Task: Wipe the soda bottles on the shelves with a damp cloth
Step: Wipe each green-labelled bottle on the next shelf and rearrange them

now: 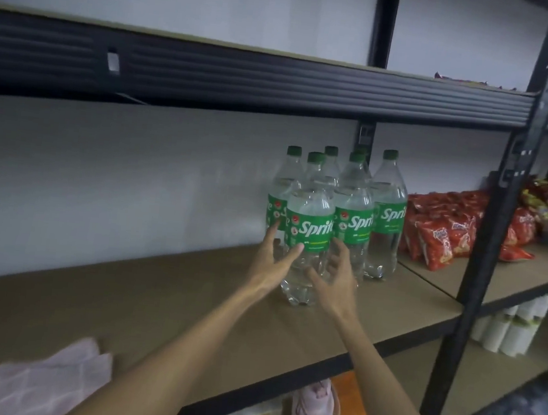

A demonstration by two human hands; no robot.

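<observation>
The brown shelf board point(121, 292) runs wide in front of me. The Sprite bottles point(355, 195) stand bunched toward its back, at about 1 o'clock from my arms, green caps up. Red snack packets point(442, 231) lie at their 3 o'clock. My pink cloth point(41, 382) sits on the board's near edge, at 7 o'clock from the bottles and well apart. I judge it lies there so both hands are free for lifting. The front bottle point(309, 231) stands nearest, so it is the easy one to draw out for wiping. My left hand point(274, 258) is at its 9 o'clock, fingers spread and straight, holding nothing. My right hand point(336, 274) is at its 4 o'clock, fingers loosely bent, also empty. Whether either touches the plastic I cannot tell.
</observation>
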